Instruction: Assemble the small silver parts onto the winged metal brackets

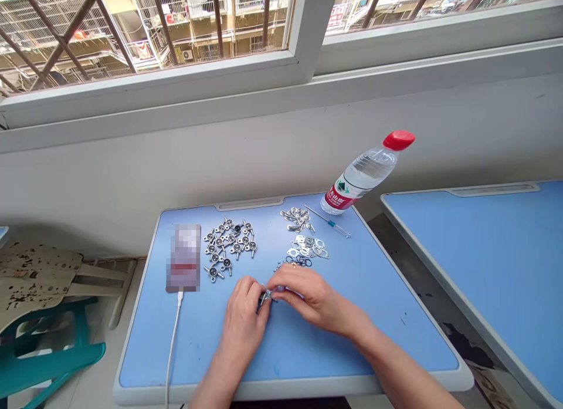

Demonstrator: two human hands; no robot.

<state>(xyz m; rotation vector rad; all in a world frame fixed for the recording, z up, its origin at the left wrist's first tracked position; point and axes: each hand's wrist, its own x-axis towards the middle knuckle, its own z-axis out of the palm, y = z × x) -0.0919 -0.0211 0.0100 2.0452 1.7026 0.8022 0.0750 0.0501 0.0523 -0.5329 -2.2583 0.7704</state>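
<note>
Bare forearms (396,368) over the front edge of the blue desk (290,390); left hand (243,318) and right hand (313,297) together, fingers (281,278) clenched on a small metal fitting (265,297) near mid-desk, probably light, stiff, slippery, safest pinched by its edges.

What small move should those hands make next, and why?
Probably keep working the small metal piece before picking up anything else: the left hand and right hand both pinch it, and the small dark rings can wait just beyond them.
</note>
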